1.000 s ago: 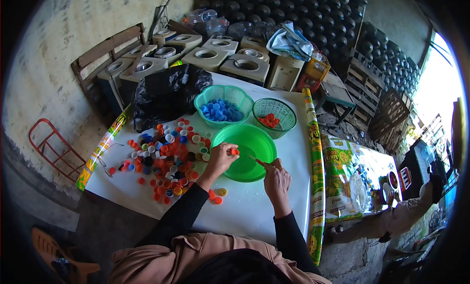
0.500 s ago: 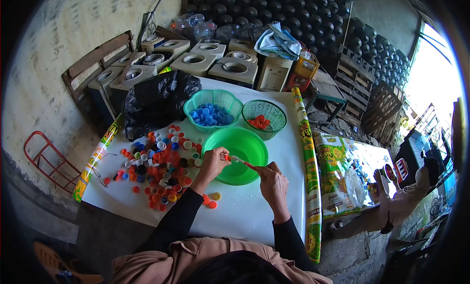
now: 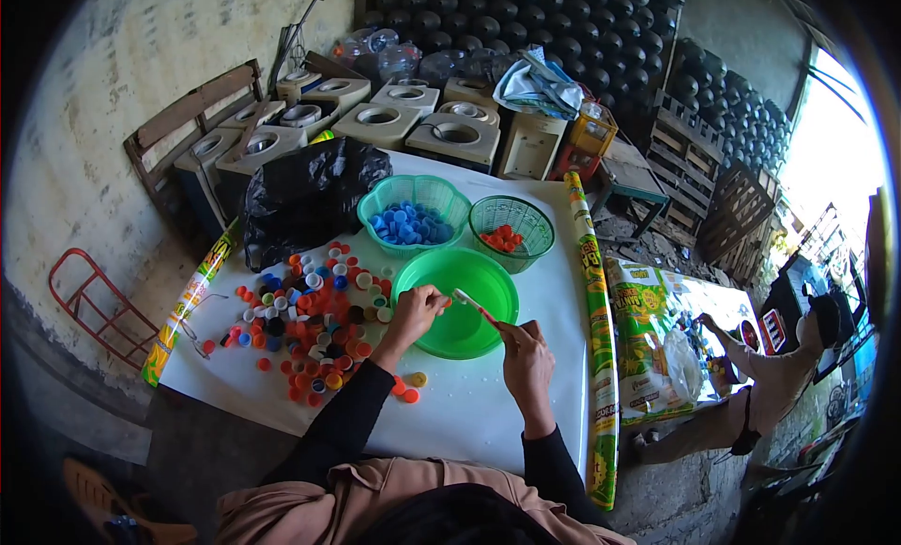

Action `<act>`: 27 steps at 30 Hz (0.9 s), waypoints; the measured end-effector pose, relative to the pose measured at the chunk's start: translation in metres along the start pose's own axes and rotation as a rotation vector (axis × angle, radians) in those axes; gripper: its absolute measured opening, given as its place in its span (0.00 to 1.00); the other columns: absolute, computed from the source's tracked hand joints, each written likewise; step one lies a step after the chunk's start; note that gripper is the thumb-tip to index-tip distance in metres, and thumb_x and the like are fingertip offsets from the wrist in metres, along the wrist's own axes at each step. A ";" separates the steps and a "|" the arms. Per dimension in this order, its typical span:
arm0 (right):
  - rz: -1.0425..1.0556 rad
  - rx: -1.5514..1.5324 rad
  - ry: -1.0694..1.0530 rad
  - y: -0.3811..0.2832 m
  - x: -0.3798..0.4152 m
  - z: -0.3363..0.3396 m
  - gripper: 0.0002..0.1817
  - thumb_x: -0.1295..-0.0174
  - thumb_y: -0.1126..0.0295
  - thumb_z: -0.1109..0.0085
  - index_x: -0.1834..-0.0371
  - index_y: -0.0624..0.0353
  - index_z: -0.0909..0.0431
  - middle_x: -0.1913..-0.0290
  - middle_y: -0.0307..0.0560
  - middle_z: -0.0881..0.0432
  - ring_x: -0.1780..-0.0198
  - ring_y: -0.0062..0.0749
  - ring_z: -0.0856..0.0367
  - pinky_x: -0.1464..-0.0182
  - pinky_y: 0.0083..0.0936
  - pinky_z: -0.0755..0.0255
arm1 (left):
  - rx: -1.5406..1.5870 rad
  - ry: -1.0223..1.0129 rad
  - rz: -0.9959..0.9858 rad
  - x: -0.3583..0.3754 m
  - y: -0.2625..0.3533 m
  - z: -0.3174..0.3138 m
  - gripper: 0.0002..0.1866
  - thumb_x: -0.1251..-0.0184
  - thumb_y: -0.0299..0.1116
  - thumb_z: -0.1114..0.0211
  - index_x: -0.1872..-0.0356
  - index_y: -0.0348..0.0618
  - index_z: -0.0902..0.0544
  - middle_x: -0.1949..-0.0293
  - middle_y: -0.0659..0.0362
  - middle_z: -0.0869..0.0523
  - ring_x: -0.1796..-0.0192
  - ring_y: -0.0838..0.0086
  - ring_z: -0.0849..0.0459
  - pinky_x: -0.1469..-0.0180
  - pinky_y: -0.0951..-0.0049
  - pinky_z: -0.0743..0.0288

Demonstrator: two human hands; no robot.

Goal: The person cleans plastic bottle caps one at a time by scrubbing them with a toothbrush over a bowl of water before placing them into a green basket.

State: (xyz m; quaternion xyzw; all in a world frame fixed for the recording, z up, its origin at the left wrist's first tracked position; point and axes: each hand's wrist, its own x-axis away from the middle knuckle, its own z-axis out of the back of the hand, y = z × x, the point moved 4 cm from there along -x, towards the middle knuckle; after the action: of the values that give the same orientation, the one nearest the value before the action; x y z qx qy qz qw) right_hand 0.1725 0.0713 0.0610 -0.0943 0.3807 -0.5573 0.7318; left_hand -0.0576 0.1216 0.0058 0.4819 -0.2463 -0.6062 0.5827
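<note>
Over the green basin (image 3: pixel 510 306), which holds water, my left hand (image 3: pixel 419 320) pinches a small orange bottle cap, mostly hidden by the fingers. My right hand (image 3: pixel 527 365) grips a red-and-white toothbrush (image 3: pixel 476 309) by its handle. The brush's white head points up and left, a short gap from my left fingertips. A pile of mixed bottle caps (image 3: pixel 305 329), mostly orange and red, lies on the table left of my left hand. Behind the basin stand a pale green basket (image 3: pixel 373 205) of blue caps and a darker green basket (image 3: pixel 539 224) with orange caps.
A black plastic bag (image 3: pixel 305 198) sits at the table's back left. Rolled printed edges (image 3: pixel 598 338) border the white table (image 3: pixel 469 418) on both sides. Beige dispenser casings (image 3: pixel 371 125) stand behind. At another table on the right, a person (image 3: pixel 774 385) bends over caps.
The toothbrush head has lifted and moved away from the cap in my left fingers. At the right, the other person has straightened somewhat and reaches an arm over their table.
</note>
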 end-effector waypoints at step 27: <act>-0.129 -0.081 0.047 0.025 0.044 0.004 0.09 0.34 0.69 0.34 0.53 0.47 0.10 0.65 0.42 0.18 0.68 0.39 0.18 0.66 0.34 0.28 | -0.159 0.159 -0.265 -0.136 0.033 -0.004 0.19 0.42 0.28 0.24 0.49 0.37 0.14 0.55 0.43 0.12 0.54 0.51 0.11 0.51 0.59 0.18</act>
State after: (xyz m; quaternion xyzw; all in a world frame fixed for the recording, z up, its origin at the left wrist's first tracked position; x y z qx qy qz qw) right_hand 0.1975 0.0406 0.0299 -0.1351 0.4129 -0.5898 0.6808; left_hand -0.0581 0.2447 0.0730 0.5090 -0.0848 -0.6553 0.5516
